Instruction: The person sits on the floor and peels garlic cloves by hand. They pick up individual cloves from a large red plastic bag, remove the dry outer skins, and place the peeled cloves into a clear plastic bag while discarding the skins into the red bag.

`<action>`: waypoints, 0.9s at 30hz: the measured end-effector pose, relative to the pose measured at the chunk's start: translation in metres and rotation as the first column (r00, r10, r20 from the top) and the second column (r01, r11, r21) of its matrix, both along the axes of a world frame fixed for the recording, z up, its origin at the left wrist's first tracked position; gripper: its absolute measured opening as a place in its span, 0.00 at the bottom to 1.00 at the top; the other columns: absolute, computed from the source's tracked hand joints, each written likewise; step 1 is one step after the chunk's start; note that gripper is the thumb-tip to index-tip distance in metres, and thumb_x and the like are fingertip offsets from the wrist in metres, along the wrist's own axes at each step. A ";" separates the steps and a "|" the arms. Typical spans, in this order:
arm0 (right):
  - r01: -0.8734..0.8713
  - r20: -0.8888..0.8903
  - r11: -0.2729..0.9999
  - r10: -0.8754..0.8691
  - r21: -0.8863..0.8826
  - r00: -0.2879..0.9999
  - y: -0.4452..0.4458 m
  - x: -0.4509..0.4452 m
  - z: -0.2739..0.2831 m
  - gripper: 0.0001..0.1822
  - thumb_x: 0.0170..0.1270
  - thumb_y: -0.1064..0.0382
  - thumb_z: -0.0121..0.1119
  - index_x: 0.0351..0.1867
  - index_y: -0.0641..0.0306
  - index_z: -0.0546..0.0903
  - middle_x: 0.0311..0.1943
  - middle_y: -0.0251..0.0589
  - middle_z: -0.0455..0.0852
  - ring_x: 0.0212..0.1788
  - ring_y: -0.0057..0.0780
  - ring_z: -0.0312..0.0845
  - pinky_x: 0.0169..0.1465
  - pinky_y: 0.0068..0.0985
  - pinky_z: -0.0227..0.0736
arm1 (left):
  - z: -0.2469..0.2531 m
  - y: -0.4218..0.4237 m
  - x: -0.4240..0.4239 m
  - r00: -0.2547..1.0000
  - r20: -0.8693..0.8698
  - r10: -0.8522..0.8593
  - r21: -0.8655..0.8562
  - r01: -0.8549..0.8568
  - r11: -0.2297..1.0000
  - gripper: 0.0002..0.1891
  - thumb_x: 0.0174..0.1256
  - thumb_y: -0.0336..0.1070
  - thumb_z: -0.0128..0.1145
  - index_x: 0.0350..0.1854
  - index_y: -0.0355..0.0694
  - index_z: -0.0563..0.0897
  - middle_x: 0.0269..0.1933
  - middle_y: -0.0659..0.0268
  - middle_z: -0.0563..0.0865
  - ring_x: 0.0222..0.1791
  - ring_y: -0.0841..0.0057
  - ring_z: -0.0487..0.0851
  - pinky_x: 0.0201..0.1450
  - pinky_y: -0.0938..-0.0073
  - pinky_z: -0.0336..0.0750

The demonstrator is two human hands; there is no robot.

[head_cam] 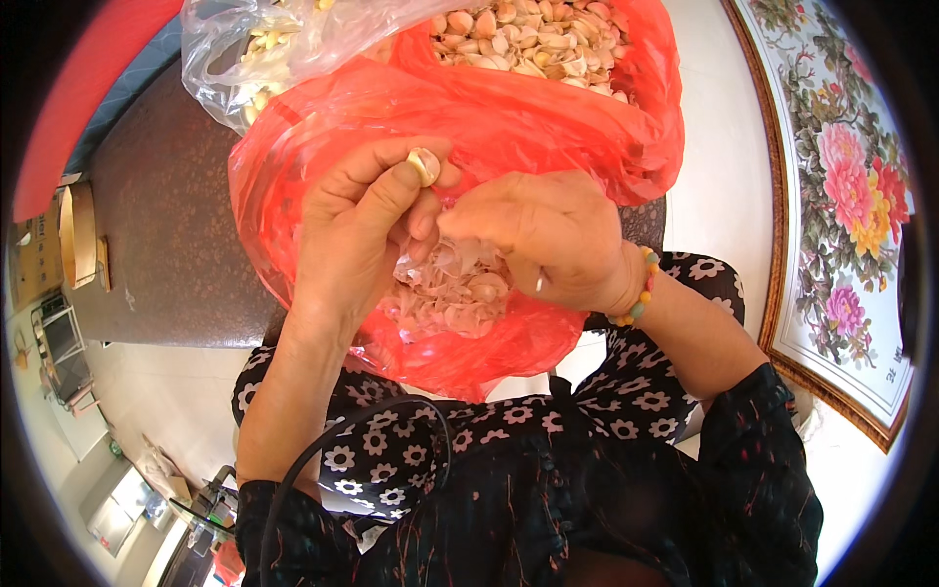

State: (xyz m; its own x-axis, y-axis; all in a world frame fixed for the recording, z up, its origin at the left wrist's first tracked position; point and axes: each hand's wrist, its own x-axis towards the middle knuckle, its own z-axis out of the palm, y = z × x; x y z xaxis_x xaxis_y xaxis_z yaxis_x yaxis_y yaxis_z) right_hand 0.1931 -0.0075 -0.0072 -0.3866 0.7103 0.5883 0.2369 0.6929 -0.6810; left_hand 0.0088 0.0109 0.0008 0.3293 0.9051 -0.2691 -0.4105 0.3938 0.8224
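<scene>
Between the thumb and fingers of my left hand [367,213] is a garlic clove [424,167] with part of its skin on. My right hand [550,235] is curled close beside it, a beaded bracelet at the wrist. The pale tip of a thin object [540,283] sticks out from under the right palm; the fingers hide the rest. Below both hands, a red plastic bag [411,367] holds loose papery garlic skins [462,293]. Farther off, unpeeled garlic cloves [528,40] fill a red bag [653,139]. Pale peeled cloves [257,103] lie in a clear plastic bag [213,66] at upper left.
The bags rest on a dark brown speckled tabletop [169,220]. A framed flower picture [843,198] stands along the right side. At the far left are a cardboard box [40,257] and a round-sided container [77,235]. A black cable [315,447] loops over my lap.
</scene>
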 end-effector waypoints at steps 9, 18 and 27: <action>0.114 -0.131 0.938 -0.165 -0.329 0.978 0.008 0.006 0.010 0.08 0.49 0.70 0.70 0.30 0.61 0.82 0.30 0.34 0.79 0.25 0.22 0.73 0.27 0.18 0.67 | 0.000 -0.005 -0.002 0.985 -0.169 -0.024 0.104 0.042 0.994 0.08 0.69 0.29 0.54 0.44 0.32 0.82 0.33 0.65 0.84 0.21 0.88 0.74 0.19 0.87 0.69; 0.050 -0.145 0.979 -0.080 -0.199 0.986 0.016 0.007 0.002 0.07 0.52 0.71 0.68 0.33 0.61 0.83 0.33 0.34 0.78 0.31 0.22 0.75 0.32 0.18 0.70 | 0.006 -0.009 0.001 0.940 -0.332 -0.076 0.149 0.131 0.980 0.06 0.68 0.27 0.55 0.42 0.32 0.82 0.23 0.71 0.79 0.18 0.90 0.72 0.19 0.89 0.66; 0.005 -0.092 0.974 -0.027 -0.226 0.995 0.015 0.006 0.004 0.05 0.53 0.73 0.65 0.30 0.60 0.82 0.32 0.34 0.77 0.29 0.24 0.76 0.31 0.20 0.71 | 0.007 -0.011 0.000 0.898 -0.434 -0.072 0.159 0.155 0.975 0.06 0.65 0.28 0.58 0.41 0.33 0.84 0.21 0.74 0.78 0.18 0.91 0.71 0.19 0.89 0.64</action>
State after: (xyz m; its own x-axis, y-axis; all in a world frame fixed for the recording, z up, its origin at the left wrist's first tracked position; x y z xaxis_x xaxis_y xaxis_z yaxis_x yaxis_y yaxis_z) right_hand 0.1989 0.0071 -0.0032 -0.3250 0.8342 0.4455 0.1746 0.5159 -0.8387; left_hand 0.0091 0.0002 0.0079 0.3251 0.9152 -0.2380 0.0310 0.2412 0.9700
